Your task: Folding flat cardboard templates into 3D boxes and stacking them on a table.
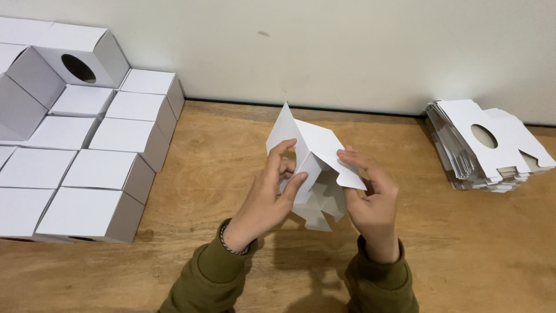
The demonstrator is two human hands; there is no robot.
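Folded white cartons [87,174]: rows and a small stack, well to the left of the left hand, one with a round hole.
Left hand [267,197]: fingers curled, gripping the left side of a half-formed white carton [315,156].
Half-formed white carton: held between both hands above the wooden table [202,150], flaps splayed underneath.
Right hand [370,200]: fingers pinching the carton's right flap.
Stack of flat carton blanks [483,148]: well right of the right hand, against the wall.

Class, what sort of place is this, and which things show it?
Probably a packing workbench: a stack of flat box blanks, rows of folded white boxes, and both hands folding a half-formed box over a wooden table.
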